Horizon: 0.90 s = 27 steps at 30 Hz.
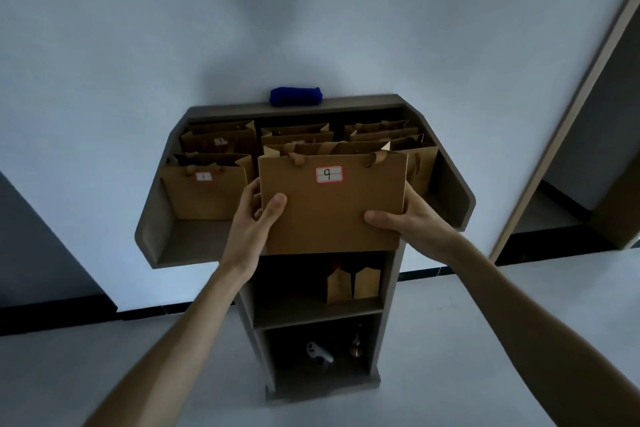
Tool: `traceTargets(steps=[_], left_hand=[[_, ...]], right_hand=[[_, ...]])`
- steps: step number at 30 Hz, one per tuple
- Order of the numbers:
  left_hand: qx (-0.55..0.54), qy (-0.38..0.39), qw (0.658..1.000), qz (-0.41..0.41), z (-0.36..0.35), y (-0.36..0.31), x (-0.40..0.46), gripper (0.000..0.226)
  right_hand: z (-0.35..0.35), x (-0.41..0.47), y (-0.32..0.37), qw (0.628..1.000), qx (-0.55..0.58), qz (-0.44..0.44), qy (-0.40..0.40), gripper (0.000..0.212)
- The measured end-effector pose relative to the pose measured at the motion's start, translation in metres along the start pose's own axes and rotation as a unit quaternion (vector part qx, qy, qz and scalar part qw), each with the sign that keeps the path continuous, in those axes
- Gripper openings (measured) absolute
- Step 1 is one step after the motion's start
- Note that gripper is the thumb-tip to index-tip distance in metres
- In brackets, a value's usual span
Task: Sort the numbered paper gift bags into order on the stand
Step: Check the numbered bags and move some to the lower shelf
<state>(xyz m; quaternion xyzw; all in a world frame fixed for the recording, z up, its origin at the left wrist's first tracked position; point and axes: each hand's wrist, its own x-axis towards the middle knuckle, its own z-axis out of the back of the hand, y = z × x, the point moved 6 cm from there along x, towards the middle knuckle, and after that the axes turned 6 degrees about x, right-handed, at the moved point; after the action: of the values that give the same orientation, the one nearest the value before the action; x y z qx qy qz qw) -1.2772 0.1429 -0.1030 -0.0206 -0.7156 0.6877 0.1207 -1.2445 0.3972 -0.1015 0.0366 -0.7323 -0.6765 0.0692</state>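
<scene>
A brown paper gift bag point(329, 211) with a label reading 9 is held upright over the front middle of the grey stand point(162, 236). My left hand point(256, 222) grips its left edge, thumb on the front face. My right hand point(412, 215) grips its right edge the same way. On the stand's left stands a bag labelled 1 point(204, 191), with another labelled bag point(218, 142) behind it. More bags stand in the middle point(294, 135) and at the right point(384, 132); their labels are hidden.
A blue rolled cloth point(296, 96) lies on the stand's back ledge. Two small brown bags point(353, 282) sit on the shelf below. A white controller point(318, 352) and a small round object point(356, 347) lie on the lowest shelf. A doorway frame point(568, 114) runs at right.
</scene>
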Motion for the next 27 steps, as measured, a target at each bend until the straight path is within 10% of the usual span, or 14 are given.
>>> traceTargets(steps=[27], left_hand=[[0.035,-0.041,0.998,0.031,0.043,0.337,-0.025,0.103]], right_hand=[[0.010,0.025,-0.338,0.999,-0.044,-0.004,0.032,0.087]])
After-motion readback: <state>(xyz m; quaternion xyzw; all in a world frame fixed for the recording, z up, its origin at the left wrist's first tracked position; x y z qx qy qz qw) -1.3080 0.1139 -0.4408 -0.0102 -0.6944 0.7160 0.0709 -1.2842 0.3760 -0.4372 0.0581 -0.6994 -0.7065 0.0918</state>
